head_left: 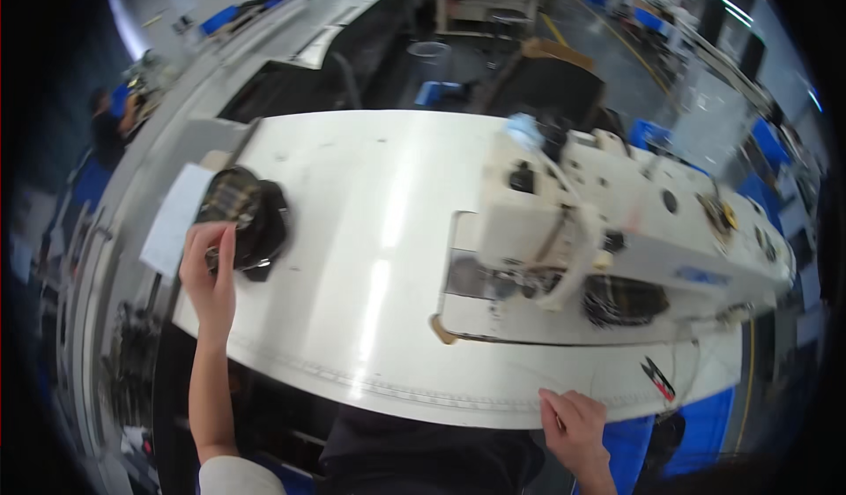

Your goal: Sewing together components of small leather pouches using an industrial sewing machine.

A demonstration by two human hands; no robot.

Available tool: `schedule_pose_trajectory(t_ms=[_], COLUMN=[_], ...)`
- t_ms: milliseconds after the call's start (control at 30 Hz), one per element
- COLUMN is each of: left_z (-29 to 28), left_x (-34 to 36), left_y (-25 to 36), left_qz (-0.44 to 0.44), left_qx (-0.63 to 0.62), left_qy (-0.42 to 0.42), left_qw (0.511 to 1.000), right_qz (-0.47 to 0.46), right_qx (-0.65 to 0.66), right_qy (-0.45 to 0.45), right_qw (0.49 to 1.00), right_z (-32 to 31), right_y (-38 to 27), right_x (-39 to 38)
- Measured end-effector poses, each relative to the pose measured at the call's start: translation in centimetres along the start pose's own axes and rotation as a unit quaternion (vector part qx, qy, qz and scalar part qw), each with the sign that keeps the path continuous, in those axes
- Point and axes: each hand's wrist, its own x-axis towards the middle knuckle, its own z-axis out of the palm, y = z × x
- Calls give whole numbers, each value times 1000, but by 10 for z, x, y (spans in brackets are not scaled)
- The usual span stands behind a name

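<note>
On the left of the white sewing table, a stack of dark plaid fabric pieces (231, 197) lies beside shiny black pieces (269, 230). My left hand (210, 275) reaches to the near side of this stack, thumb and fingers closed on the edge of a plaid piece; the exact grip is partly hidden. At the table's front edge, toward the right, is my right hand (577, 429) with its fingers curled in. Whatever it may hold is hidden. Red-and-black thread snips (657, 379) lie to the right of that hand.
A white sewing machine (634, 200) fills the table's right side, with dark plaid fabric (624, 301) under its arm. White paper (176, 217) lies beyond the left edge. A ruler strip (352, 378) runs along the front. Blue bins (696, 433) stand below right.
</note>
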Motion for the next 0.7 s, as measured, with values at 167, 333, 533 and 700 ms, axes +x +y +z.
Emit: schedule_pose_trajectory(t_ms=[167,333,533,700], left_z=[-77,-48,-52,-81], left_x=[37,9,22,58], left_y=[-55,-61,-58,14], left_qz=[-15,-6,-68,-52], left_qx=[127,176,159,-26], left_qy=[-5,-184,-116,43], left_qw=[992,967,978,997], right_qz=[-178,-123,-151,-101], right_qx=[22,86,51,101], right_qy=[-154,-214,-166,-110], right_qw=[972,965,973,984], right_z=[34,42,43,23], right_y=[-22,-22,-17,-55], right_x=[30,40,28,50])
